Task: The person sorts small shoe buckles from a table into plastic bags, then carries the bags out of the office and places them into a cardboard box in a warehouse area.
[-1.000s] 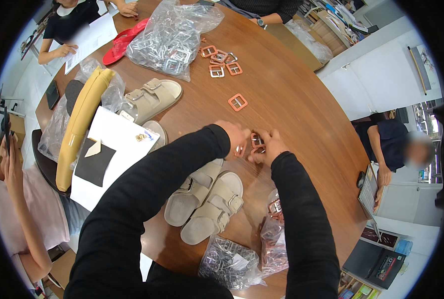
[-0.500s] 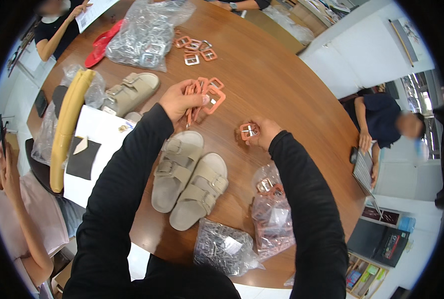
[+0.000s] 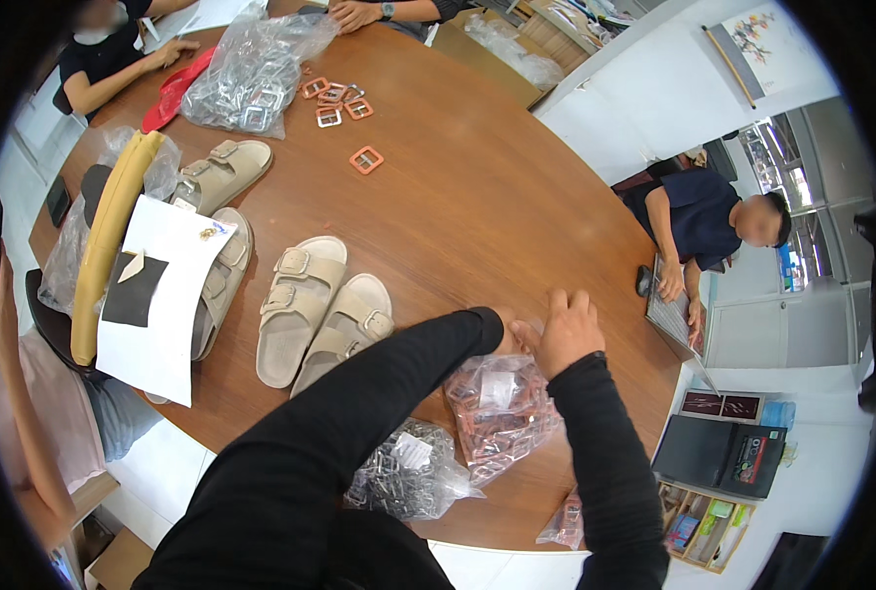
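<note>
Both my hands are together at the mouth of a clear plastic bag (image 3: 505, 418) full of orange buckles. My left hand (image 3: 518, 335) is closed on the bag's upper edge, its fingers partly hidden behind the wrist and sleeve. Beside it, my right hand (image 3: 569, 334) is closed with curled fingers at the same edge. A single orange square buckle (image 3: 366, 160) lies apart on the table. Farther off sits a small group of orange and silver buckles (image 3: 333, 95). A pair of beige two-strap sandals (image 3: 301, 307) rests left of my hands, partly covered by my left forearm.
A bag of dark metal buckles (image 3: 408, 472) lies near me on the wooden table (image 3: 477, 197). Left are more beige sandals (image 3: 223, 280), white paper (image 3: 162, 339) and a yellow roll (image 3: 113, 246). Another bag of buckles (image 3: 251, 84) is far left. People sit around, one at a laptop (image 3: 669, 313).
The orange buckles have left my hands, and one now lies alone on the table. My left hand has crossed right to meet my right hand at the bag. The view has shifted rightward.
</note>
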A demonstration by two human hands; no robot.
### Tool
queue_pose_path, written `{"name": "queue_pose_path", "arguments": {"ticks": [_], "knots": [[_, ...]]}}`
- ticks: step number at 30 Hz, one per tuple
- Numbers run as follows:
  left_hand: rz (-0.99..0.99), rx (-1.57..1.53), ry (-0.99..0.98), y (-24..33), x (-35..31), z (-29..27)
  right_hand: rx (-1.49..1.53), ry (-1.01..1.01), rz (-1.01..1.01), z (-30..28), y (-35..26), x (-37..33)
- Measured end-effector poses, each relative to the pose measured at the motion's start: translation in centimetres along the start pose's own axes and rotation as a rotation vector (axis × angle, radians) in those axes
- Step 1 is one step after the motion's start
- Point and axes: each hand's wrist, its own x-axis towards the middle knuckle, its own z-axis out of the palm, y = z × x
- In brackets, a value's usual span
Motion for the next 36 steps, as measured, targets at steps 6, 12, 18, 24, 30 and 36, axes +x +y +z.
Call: {"name": "queue_pose_path", "arguments": {"ticks": [6,12,18,24,30,36], "knots": [[0.297,0.256,0.035,-0.7,1.5,3.5,0.762,-0.575,0.347,4.2,3.1,-2.4],[-0.003,0.131,0.046,-1.1,-1.9,3.3,0.428,-0.104,0.473,6.3,2.8,-5.5],[0.091,-0.133,0.212,-2.3,-4.2,4.8,0.594,-0.212,0.392,9.7,4.6,-6.8],[0.088,-0.208,0.299,-3.1,-4.9,5.0,0.675,0.047,0.287,8.4,3.5,-7.1],[-0.012,-0.195,0.345,-1.7,-6.1,3.9,0.757,0.166,0.279,4.6,2.5,-6.2],[0.132,-0.181,0.376,3.5,-11.0,1.5,1.077,0.163,0.403,-1.8,2.3,-4.4]]}}
